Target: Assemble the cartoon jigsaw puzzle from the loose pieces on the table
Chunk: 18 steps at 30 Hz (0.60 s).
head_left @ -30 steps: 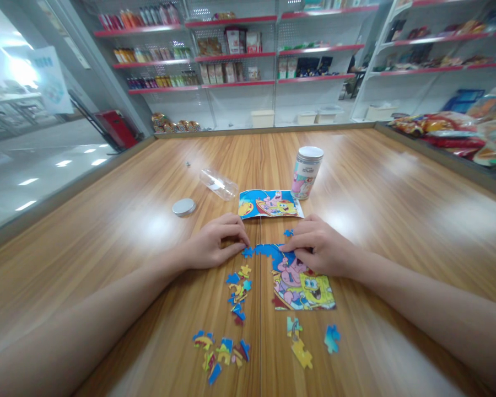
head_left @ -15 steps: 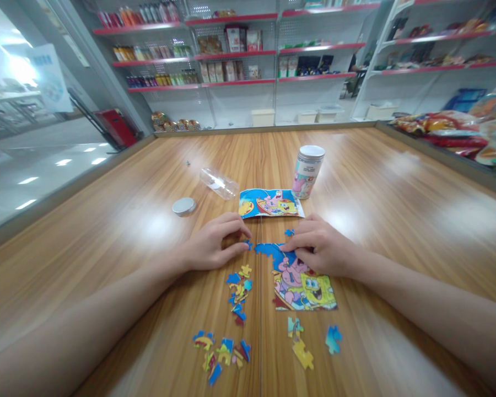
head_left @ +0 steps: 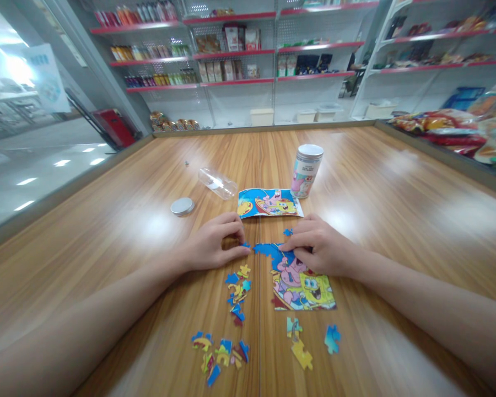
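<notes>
The part-built puzzle [head_left: 303, 286] lies flat on the table in front of you, mostly R of the seam, w/ a pink figure & a yellow square-faced one; its L edge is ragged, & a narrow blue strip juts L at the top, just over the seam. Your R hand [head_left: 324, 245] rests over its upper R part, index fingertip down on the blue top; those fingers are bent w/ little gap, can't tell if they grip anything. Your L hand [head_left: 215, 240] has thumb & index finger pinched narrow on a small blue pc [head_left: 246, 244], just L of the strip, apart from it. Another blue tab [head_left: 288, 232] sits btwn your R fingers & the puzzle's top edge.

Loose pcs: a mixed column [head_left: 232, 278] just L of the puzzle, a lower cluster [head_left: 225, 347] nearer you, then a pale green pc [head_left: 293, 326], a yellow pc [head_left: 301, 354] & a blue-teal pc [head_left: 333, 338] below the puzzle.

Beyond your hands: the printed sheet [head_left: 268, 203], slightly curled, w/ an upright can [head_left: 306, 173] at its R end. Clear bottle [head_left: 217, 183] on its side, upper L; silver lid [head_left: 182, 206] flat nr your L hand. Past the table [head_left: 380, 193], stocked shelves [head_left: 235, 53]; snack bags [head_left: 450, 129] far R.
</notes>
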### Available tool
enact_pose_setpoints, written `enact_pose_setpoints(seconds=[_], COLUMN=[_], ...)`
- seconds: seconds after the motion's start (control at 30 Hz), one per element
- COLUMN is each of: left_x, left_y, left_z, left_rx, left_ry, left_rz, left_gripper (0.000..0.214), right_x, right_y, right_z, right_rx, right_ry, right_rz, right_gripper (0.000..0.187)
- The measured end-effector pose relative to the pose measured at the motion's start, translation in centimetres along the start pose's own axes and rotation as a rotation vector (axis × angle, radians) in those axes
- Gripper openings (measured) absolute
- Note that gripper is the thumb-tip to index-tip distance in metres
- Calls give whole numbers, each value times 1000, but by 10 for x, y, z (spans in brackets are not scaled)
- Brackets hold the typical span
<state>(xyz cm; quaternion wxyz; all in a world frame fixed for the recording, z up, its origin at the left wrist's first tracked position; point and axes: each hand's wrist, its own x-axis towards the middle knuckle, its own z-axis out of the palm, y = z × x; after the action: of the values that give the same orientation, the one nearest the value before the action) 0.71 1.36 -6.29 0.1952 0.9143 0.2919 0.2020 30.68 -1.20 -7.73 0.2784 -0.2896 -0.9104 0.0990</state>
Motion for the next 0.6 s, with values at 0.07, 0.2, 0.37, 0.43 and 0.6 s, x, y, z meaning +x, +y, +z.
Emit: enact_pose_setpoints(seconds=[0.07, 0.2, 0.37, 0.43, 0.6], left_x=[0, -1, -2, -2, -1], left_y=[-1, 0, 0, -5, -19], left_z=[-1, -5, -5, -3, 0], left_rx=[-31, -58, -45, -25, 156], left_ry=[-3, -60, -41, 71, 346], left_rz=[8, 66, 74, 52, -205], left_gripper=[16, 15, 11, 7, 10], right_x=[0, 0, 0, 0, 0], right_y=[0, 0, -1, -1, -1], right_z=[0, 0, 0, -1, -1], right_rx=[-1, -8, -8, -7, -4], right_ry=[-2, -2, -2, 3, -13], right_rz=[-2, -2, -2, -5, -1], right_gripper=[24, 24, 24, 24, 24])
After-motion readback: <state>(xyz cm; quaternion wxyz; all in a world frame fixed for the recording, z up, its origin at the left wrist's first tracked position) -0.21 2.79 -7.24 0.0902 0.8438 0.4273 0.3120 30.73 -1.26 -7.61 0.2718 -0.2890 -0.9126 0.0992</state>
